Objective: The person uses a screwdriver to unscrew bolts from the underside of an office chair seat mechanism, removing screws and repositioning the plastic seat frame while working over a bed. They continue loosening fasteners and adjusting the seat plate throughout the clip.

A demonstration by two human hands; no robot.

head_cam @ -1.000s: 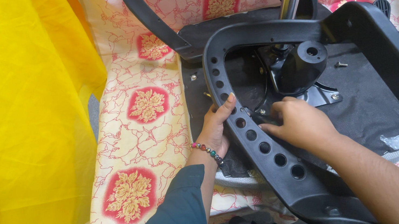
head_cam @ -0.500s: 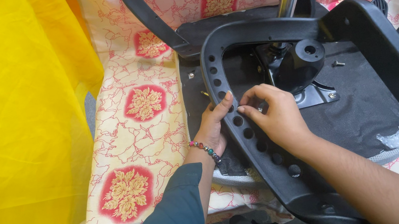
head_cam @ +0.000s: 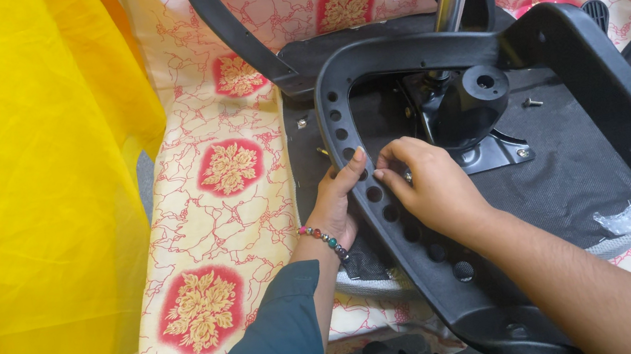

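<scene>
Since a second ago my right hand has slid left along the perforated black chair frame to meet my left hand. Largest is the yellow cloth filling the left, then the floral sheet under the upturned seat. Left hand curls over the frame's edge; right fingertips pinch something too small to tell.

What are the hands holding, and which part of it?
Both the left hand and the right hand grip the black chair armrest frame at its curved bar with round holes. Any small part between the fingertips cannot be told.
</scene>
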